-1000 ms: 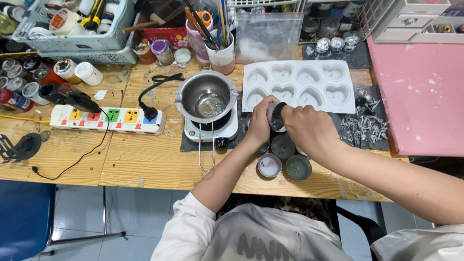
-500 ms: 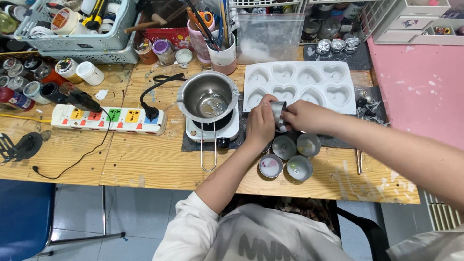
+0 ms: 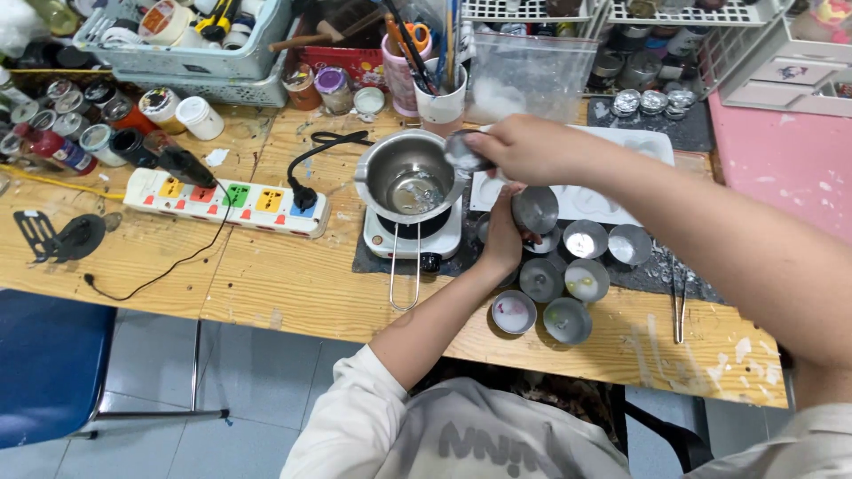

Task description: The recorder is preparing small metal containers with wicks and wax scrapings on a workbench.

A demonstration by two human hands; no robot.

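Metal tin [image 3: 463, 153] tipped over pot [image 3: 410, 180], right hand [image 3: 524, 149] fingers clamped; left hand [image 3: 504, 235] grips another tin [image 3: 535, 209]; emptying needs steadiness.

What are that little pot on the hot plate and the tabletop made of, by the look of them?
The pot looks like polished steel: silvery, with bright reflections inside and a thin wire handle. The tabletop looks like unpainted pine planks: pale yellow, with visible grain, knots and seams, and a matt finish.
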